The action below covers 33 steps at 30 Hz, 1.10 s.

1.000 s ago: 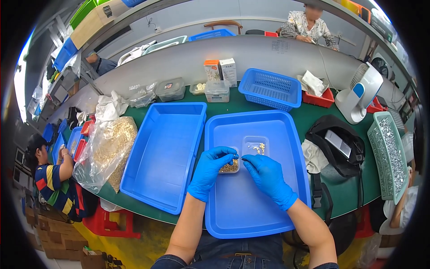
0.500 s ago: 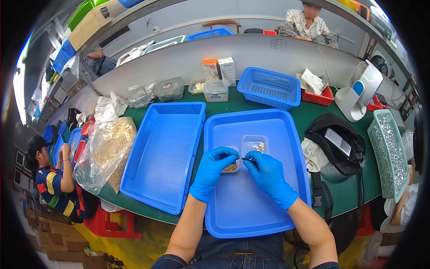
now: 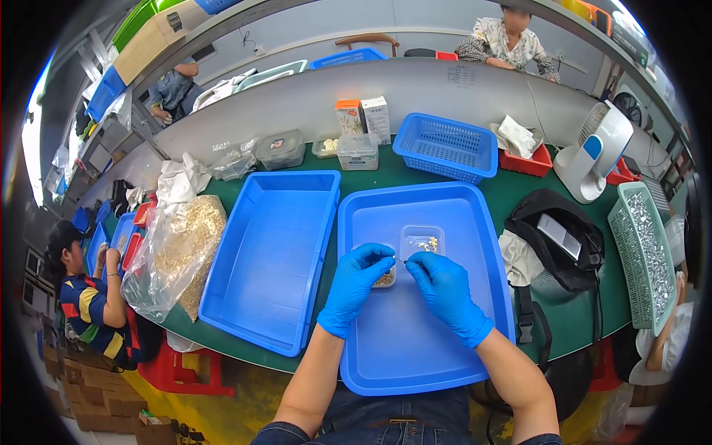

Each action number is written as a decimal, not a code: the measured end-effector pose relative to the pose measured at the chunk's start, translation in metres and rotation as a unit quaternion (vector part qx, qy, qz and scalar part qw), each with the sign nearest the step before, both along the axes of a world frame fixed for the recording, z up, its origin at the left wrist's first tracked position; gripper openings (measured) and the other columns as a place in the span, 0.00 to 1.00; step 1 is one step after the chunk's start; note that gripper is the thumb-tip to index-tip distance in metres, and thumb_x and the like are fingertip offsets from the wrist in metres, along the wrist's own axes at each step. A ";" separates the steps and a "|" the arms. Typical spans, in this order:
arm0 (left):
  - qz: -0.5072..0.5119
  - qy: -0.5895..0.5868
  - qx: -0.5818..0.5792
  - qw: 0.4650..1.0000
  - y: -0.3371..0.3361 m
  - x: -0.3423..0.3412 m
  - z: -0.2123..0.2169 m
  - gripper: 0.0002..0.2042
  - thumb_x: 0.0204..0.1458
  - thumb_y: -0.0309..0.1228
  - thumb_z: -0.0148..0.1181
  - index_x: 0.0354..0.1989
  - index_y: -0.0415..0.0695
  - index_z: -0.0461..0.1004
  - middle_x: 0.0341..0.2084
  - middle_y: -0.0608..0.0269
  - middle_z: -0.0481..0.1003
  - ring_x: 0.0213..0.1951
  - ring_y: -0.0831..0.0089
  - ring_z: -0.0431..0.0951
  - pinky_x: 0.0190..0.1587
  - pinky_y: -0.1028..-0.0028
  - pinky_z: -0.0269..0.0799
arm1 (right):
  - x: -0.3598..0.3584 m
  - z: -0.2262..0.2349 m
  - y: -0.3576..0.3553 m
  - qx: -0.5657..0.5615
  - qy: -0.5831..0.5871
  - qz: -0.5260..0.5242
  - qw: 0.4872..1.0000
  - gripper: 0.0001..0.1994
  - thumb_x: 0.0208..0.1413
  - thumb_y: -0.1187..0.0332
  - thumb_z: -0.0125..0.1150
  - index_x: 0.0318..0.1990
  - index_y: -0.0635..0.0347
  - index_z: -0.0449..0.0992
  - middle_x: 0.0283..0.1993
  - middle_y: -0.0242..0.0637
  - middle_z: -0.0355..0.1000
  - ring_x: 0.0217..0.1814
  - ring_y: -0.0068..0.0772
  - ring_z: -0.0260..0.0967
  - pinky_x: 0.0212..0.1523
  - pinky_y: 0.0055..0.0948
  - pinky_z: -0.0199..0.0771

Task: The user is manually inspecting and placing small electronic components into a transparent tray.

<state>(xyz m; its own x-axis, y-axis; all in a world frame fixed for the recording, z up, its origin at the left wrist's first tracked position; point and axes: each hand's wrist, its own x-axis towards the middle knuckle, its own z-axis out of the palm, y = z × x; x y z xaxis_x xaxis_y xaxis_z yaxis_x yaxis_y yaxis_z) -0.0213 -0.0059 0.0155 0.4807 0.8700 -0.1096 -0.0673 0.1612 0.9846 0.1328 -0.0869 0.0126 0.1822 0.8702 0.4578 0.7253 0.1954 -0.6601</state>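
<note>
Blue gloves cover both my hands, held close together over the blue tray [image 3: 415, 371]. My left hand [image 3: 356, 289] is closed in a pinch of thumb and forefinger. My right hand [image 3: 449, 297] pinches too, its fingertips just across a narrow gap. A tiny thin dark piece [image 3: 401, 260] shows between the fingertips; its kind is too small to make out. Partly hidden beneath my left hand, a small clear tub [image 3: 383, 284] holds tan-gold bits. Behind my fingers, a second clear tub [image 3: 412, 236] contains a few pale yellow pieces.
On the left stand another blue tray [image 3: 267, 259] and a plastic bag of gold-tan pieces [image 3: 189, 245]. A blue basket [image 3: 445, 144], red bin [image 3: 530, 159] and white fan [image 3: 597, 152] line the back. A black bag [image 3: 556, 237] and green basket [image 3: 645, 252] lie right. Other people sit around.
My two hands have drawn slightly apart, and less of the dark piece shows between them. At the far left back, a person has shifted more into sight.
</note>
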 end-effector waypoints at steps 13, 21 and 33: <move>-0.076 -0.175 -0.112 0.975 -0.002 0.003 0.009 0.19 0.58 0.30 0.51 0.57 0.39 0.64 0.52 0.47 0.70 0.54 0.61 0.71 0.55 0.70 0.67 | 0.006 -0.004 0.003 -0.053 0.100 -0.044 0.993 0.08 0.58 0.64 0.55 0.37 0.57 0.75 0.27 0.40 0.73 0.26 0.39 0.73 0.27 0.33 0.71; -0.141 -0.202 -0.127 0.961 0.000 0.001 0.003 0.26 0.63 0.41 0.41 0.65 0.42 0.49 0.58 0.52 0.64 0.61 0.63 0.63 0.63 0.68 0.56 | 0.004 -0.003 0.003 -0.020 0.017 0.038 0.999 0.09 0.60 0.62 0.52 0.38 0.55 0.75 0.30 0.41 0.74 0.29 0.42 0.74 0.28 0.35 0.73; -0.132 -0.147 -0.081 0.977 -0.005 0.005 0.005 0.26 0.63 0.41 0.40 0.66 0.43 0.49 0.61 0.46 0.59 0.63 0.58 0.59 0.64 0.64 0.55 | 0.003 -0.008 0.006 -0.114 0.068 0.021 0.991 0.11 0.60 0.61 0.50 0.41 0.56 0.75 0.26 0.43 0.73 0.25 0.43 0.73 0.27 0.36 0.72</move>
<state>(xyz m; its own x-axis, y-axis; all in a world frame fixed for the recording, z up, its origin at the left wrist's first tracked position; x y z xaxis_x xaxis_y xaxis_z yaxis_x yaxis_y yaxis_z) -0.0159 -0.0113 0.0205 0.7175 0.6940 -0.0591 -0.2789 0.3641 0.8886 0.1361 -0.0813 0.0050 0.1912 0.9561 0.2220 0.6207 0.0575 -0.7819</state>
